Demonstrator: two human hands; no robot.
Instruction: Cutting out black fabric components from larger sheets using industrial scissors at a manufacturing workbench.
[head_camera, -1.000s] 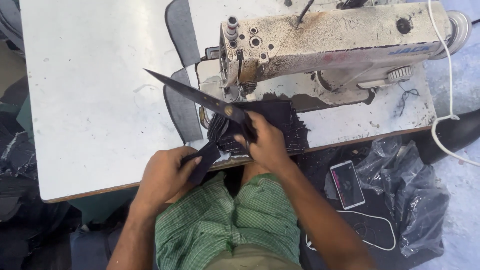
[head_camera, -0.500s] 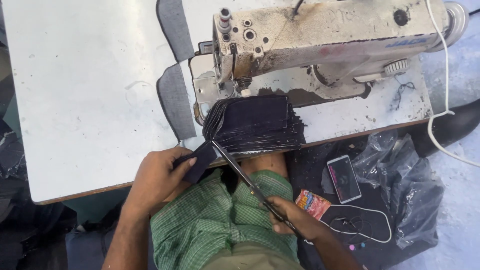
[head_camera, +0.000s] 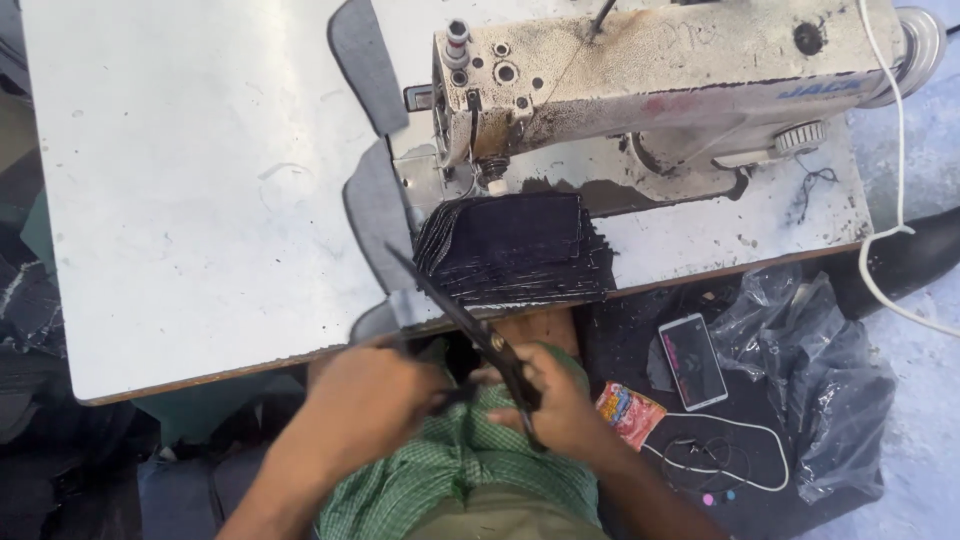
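My right hand (head_camera: 565, 415) grips the handles of long dark scissors (head_camera: 455, 305). Their blades point up and left, over the table's front edge. My left hand (head_camera: 365, 400) is closed over my lap just below that edge, pinching a small dark fabric piece (head_camera: 448, 400) that is blurred between the two hands. A stack of dark fabric pieces (head_camera: 520, 245) lies on the table in front of the sewing machine (head_camera: 650, 70), under its needle area.
On the white table (head_camera: 200, 180), grey fabric strips (head_camera: 375, 215) lie left of the machine. On the floor at right are a phone (head_camera: 692, 360), a small colourful packet (head_camera: 630, 412), a black plastic bag (head_camera: 825, 370) and a white cable (head_camera: 885, 235).
My right hand has brought the scissors from above the stack down to my lap. My left hand has drawn back from the table edge towards it with the dark piece.
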